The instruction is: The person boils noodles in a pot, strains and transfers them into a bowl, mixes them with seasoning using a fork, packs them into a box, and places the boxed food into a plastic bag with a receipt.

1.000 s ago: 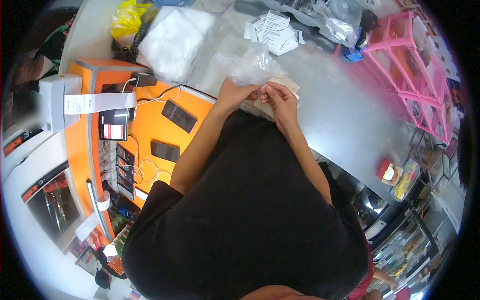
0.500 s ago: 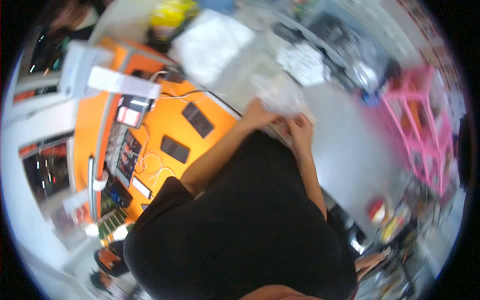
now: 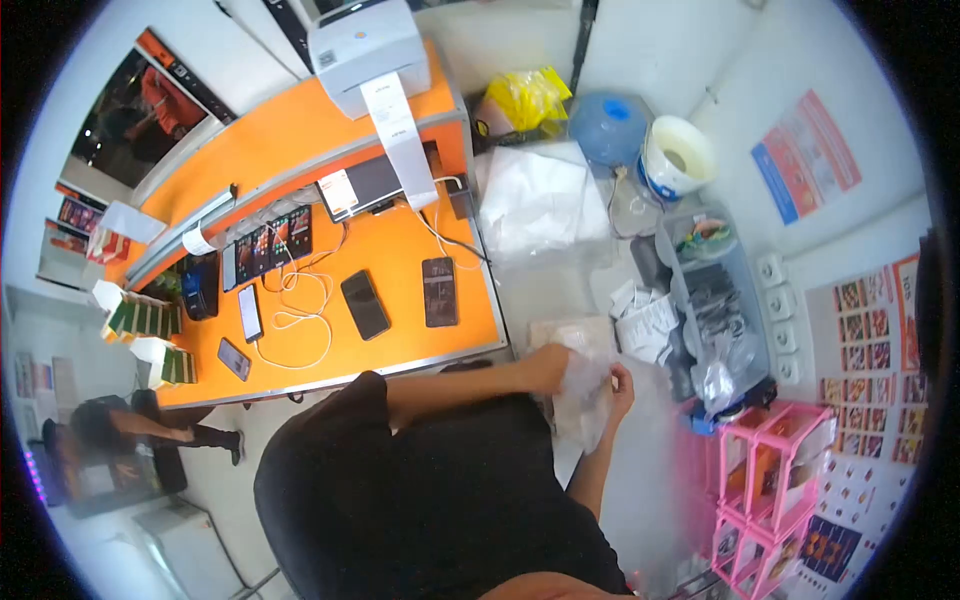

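Note:
A crumpled, see-through plastic bag (image 3: 588, 378) is between my hands over the metal counter. My left hand (image 3: 545, 370) is closed on the bag's left side, its fingertips partly hidden by the plastic. On the other side, my right hand (image 3: 622, 390) pinches the bag's edge between thumb and fingers. Beneath them lies a stack of beige, flat bags or sheets (image 3: 543, 330); which of the two I cannot tell. Crumpled receipts (image 3: 645, 325) lie just beyond my right hand.
To the left, an orange desk (image 3: 400, 345) carries phones (image 3: 365, 305), cables and a label printer (image 3: 368, 55). White plastic sheets (image 3: 540, 200) lie at the back. A grey bin (image 3: 715, 300) and pink rack (image 3: 770, 470) stand right. Another person (image 3: 110, 430) is far left.
The camera view has swung round and become sharper, showing more of the back wall. Both hands remain at the plastic bag, which now hangs lower between them.

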Demonstrator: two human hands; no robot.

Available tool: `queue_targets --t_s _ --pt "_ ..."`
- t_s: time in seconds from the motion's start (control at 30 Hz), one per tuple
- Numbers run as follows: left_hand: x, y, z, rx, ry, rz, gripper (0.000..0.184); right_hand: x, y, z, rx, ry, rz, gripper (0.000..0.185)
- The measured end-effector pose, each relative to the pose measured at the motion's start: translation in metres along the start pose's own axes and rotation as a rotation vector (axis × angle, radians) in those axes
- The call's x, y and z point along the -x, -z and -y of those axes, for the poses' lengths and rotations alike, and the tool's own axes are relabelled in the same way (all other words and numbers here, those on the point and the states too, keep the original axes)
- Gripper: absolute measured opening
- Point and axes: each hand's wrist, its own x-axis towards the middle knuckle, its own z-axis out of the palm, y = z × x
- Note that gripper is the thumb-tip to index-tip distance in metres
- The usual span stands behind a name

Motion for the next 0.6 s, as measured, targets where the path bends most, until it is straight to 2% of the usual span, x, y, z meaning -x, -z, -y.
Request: queue_targets --t_s 0.03,0.07,0.1,0.17,0.23,0.3,0.33,0.43,0.53,0.6 --pt "0.002 -0.010 -0.001 0.024 -0.073 -0.082 0.031 -0.015 -0.002 -0.024 0.276 0.245 -0.052 0.016" --pt "0.004 -0.019 -0.001 0.043 -0.145 -0.162 0.027 -0.021 0.004 -0.047 0.172 0.219 -0.025 0.015" --pt "0.005 -0.026 0.000 0.065 -0.215 -0.242 0.023 -0.010 -0.005 -0.031 0.072 0.188 0.007 0.015" --pt "0.008 -0.027 0.003 0.070 -0.209 -0.249 0.023 0.000 -0.006 0.017 0.165 0.133 0.093 0.020" --pt "0.013 -0.028 0.003 0.050 -0.170 -0.252 0.026 0.004 0.004 0.063 0.547 0.095 0.185 0.033" --pt "0.016 -0.031 -0.004 0.015 -0.106 -0.242 0.037 0.001 0.006 0.099 0.731 0.571 0.480 0.034" --pt "0.018 -0.032 -0.006 0.039 -0.122 -0.285 0.036 -0.001 0.007 0.106 0.813 0.809 0.620 0.035" --pt "0.025 -0.033 -0.018 0.096 -0.153 -0.361 0.033 -0.024 0.011 0.098 0.810 0.971 0.795 0.027" --pt "0.030 -0.031 -0.027 0.093 -0.111 -0.356 0.030 -0.044 0.009 0.108 0.883 0.989 1.016 0.024" --pt "0.035 -0.031 -0.037 0.078 -0.063 -0.367 0.032 -0.049 0.000 0.107 0.810 1.052 1.056 0.023"
